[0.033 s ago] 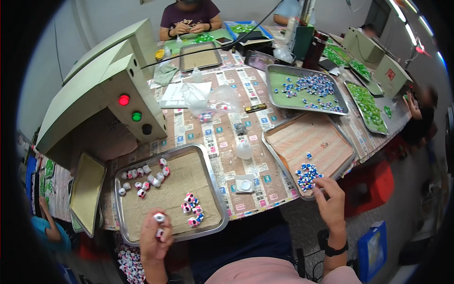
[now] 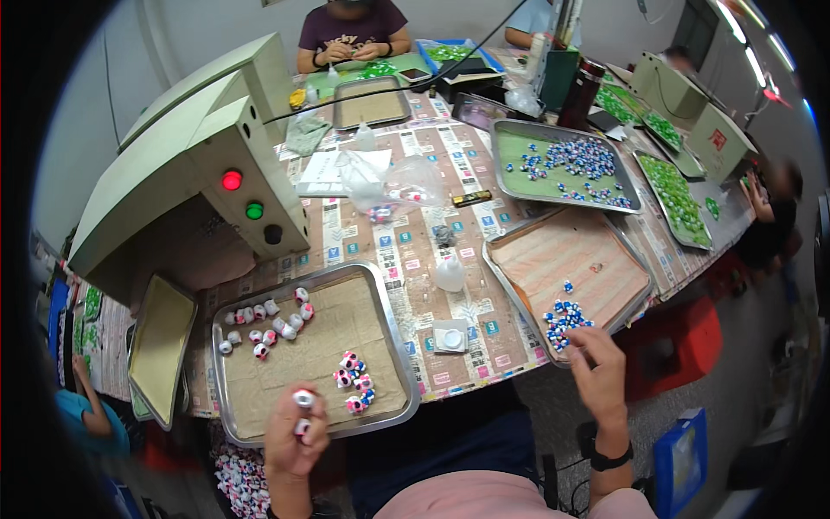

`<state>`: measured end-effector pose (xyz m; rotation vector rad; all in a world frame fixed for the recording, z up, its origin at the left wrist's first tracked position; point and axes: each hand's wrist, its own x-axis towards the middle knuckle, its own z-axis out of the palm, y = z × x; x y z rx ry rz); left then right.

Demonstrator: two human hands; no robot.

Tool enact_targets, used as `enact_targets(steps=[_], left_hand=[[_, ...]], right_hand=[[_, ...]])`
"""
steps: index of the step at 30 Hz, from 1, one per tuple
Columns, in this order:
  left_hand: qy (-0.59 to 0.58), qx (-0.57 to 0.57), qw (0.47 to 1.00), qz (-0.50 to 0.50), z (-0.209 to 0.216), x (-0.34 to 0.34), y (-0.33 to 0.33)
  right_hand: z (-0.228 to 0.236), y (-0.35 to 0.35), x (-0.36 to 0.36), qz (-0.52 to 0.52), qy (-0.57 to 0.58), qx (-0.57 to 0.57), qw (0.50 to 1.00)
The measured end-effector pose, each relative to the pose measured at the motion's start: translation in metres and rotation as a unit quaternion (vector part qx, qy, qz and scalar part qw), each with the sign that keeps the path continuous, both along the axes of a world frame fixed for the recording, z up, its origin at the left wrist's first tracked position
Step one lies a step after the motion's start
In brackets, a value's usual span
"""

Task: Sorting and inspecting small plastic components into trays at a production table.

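Note:
My left hand (image 2: 294,441) is closed around two small white figure parts (image 2: 303,399) with dark and pinkish marks. It is over the near edge of a metal tray (image 2: 405,363) lined with tan cloth. Inside that tray, white and pink figure parts (image 2: 292,324) lie in loose rows, and a cluster of white, pink and blue pieces (image 2: 354,381) sits at its right. My right hand (image 2: 598,372) has thumb and fingertips pinched at a pile of small blue-and-white pieces (image 2: 566,318), on the near corner of a cloth-lined tray (image 2: 605,259). What the fingertips hold is too small to make out.
A pale machine (image 2: 194,173) with red and green lights stands left. A small white squeeze bottle (image 2: 450,275) and a white dish (image 2: 450,337) stand between the trays. Behind is a tray of blue pieces (image 2: 575,160). Co-workers sit around the table; a red stool (image 2: 679,346) is right.
My left hand has shifted slightly right and turned a little, still holding the parts. My right hand has dropped slightly at the pile. The whole view has moved a little.

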<state>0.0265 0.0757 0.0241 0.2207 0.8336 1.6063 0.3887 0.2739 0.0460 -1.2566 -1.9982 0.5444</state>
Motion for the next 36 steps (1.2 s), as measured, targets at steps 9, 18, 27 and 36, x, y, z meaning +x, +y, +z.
enact_targets(steps=[9,18,27,36], left_hand=[[-0.252,0.056,0.956,-0.141,-0.005,0.062,0.015],[-0.315,0.064,0.94,-0.114,-0.019,0.054,-0.006],[-0.241,0.089,0.965,-0.053,-0.028,0.042,-0.021],[-0.236,0.094,0.965,-0.069,-0.028,0.048,-0.016]], right_hand=[[-0.045,0.045,-0.115,0.1,0.058,0.003,0.993],[-0.066,0.089,-0.159,0.125,0.104,-0.216,0.963],[-0.046,0.012,-0.09,0.128,0.06,-0.061,0.988],[-0.04,-0.027,-0.083,0.031,0.12,-0.181,0.976]])
